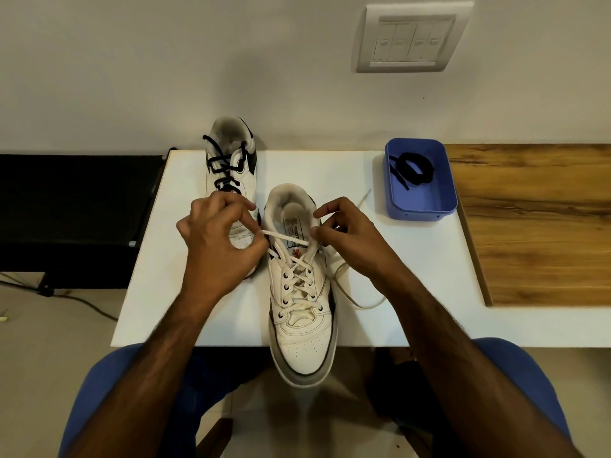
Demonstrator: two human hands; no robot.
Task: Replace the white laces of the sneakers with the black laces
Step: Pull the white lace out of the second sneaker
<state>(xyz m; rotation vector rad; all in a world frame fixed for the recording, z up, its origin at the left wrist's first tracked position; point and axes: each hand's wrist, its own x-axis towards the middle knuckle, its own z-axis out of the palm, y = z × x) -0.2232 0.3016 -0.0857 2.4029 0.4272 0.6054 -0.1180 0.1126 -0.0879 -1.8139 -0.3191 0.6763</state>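
White lace (pixel 299 241) pinched taut over sneaker (pixel 302 302), left grip (pixel 218 233), right grip (pixel 347 234)

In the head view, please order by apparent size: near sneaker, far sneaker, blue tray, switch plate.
1. near sneaker, largest, though it lies closest to the camera.
2. switch plate and far sneaker look about alike; the left hand hides part of the sneaker, so no ranking.
3. blue tray, smallest, by a narrow margin.
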